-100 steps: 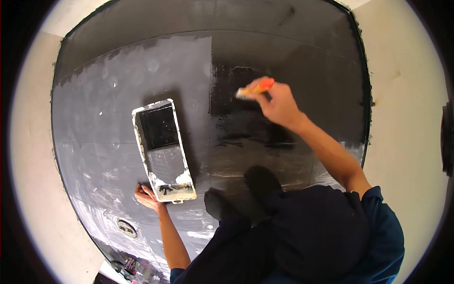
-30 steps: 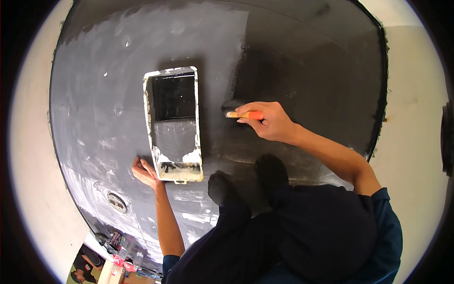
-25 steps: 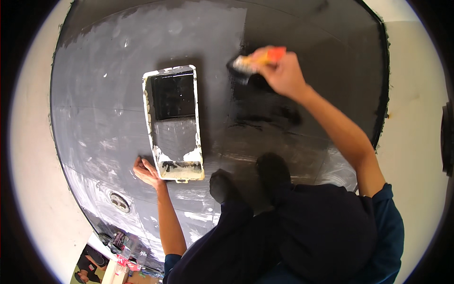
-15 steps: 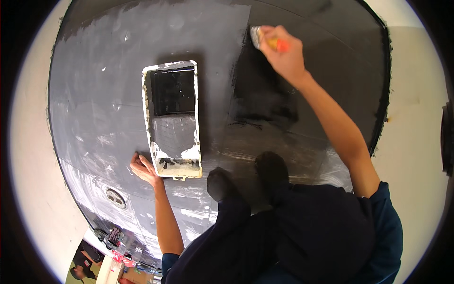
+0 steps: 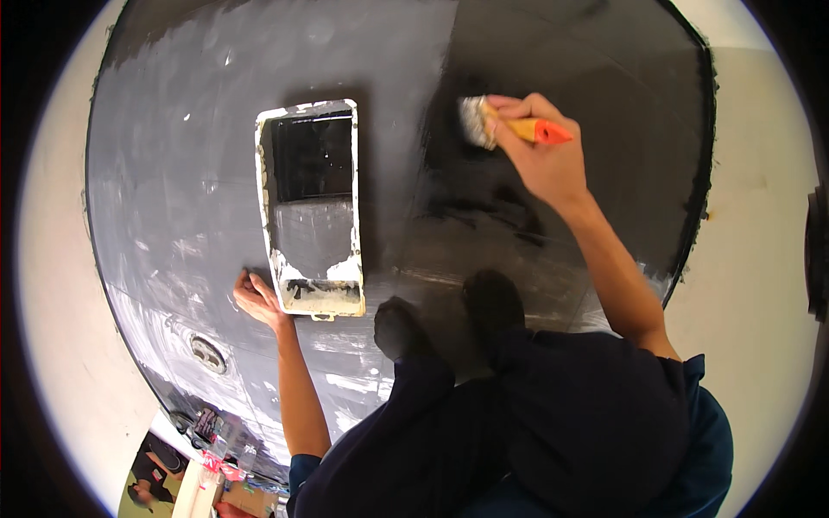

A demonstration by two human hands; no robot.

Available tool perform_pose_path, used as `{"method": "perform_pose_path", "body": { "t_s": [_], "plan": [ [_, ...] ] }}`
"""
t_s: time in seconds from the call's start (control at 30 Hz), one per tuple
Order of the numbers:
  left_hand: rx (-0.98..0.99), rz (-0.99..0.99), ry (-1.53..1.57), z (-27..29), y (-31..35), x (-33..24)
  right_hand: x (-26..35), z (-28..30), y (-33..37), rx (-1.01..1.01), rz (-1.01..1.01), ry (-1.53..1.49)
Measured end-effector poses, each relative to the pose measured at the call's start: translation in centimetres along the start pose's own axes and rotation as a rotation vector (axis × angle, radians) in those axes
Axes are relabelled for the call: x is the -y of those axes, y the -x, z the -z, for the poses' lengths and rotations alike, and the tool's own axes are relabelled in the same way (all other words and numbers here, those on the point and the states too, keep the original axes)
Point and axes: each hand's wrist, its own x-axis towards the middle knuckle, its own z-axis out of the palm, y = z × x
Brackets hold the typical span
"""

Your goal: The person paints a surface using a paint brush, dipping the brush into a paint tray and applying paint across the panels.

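Note:
My right hand (image 5: pixel 542 154) grips a paintbrush (image 5: pixel 505 126) with an orange handle and pale bristles. The bristles press on the dark painted floor (image 5: pixel 587 78) ahead of me, at the edge between the wet black patch and the greyer area. My left hand (image 5: pixel 257 298) rests flat on the floor, touching the near left corner of a white paint tray (image 5: pixel 311 207). The tray holds black paint in its far half. I am crouched, with my dark shoes (image 5: pixel 449 315) on the floor just behind the tray.
A pale wall (image 5: pixel 760 216) curves round the painted floor on the right and left. A round floor drain (image 5: pixel 208 353) lies near my left arm. Cluttered items (image 5: pixel 211 449) sit at the lower left beyond the floor's edge.
My right hand swept the brush away from me, then drew it back and to the left onto the black patch. The left hand and tray stayed in place.

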Motion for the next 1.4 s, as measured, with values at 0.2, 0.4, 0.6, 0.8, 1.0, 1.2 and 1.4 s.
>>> {"method": "perform_pose_path", "body": {
  "t_s": [0.2, 0.4, 0.6, 0.8, 1.0, 1.2, 1.4],
  "plan": [
    [0.004, 0.033, -0.009, 0.2, -0.2, -0.5, -0.5, -3.1, 5.4, 0.457, 0.158, 0.336],
    [0.006, 0.047, -0.014, 0.2, 0.0, 0.5, 1.9, -3.7, 6.8, 0.527, -0.017, 0.043],
    [-0.006, 0.037, 0.007, 0.1, -0.1, -0.3, -1.4, -3.1, 1.7, 0.478, 0.0, 0.212],
    [0.011, 0.034, 0.014, 0.2, -0.1, -0.3, -0.9, -3.1, -0.5, 0.293, 0.36, 0.445],
    [-0.005, 0.033, 0.018, 0.1, -0.1, -0.3, 0.0, -4.8, 7.7, 0.535, 0.387, 0.562],
    [-0.021, 0.014, 0.011, 0.0, 0.0, -0.1, 1.4, -4.4, 6.3, 0.549, -0.004, 0.079],
    [-0.001, 0.002, -0.001, 0.2, 0.0, 0.0, -1.5, -2.4, -2.0, 0.417, 0.261, 0.331]
  ]
}}
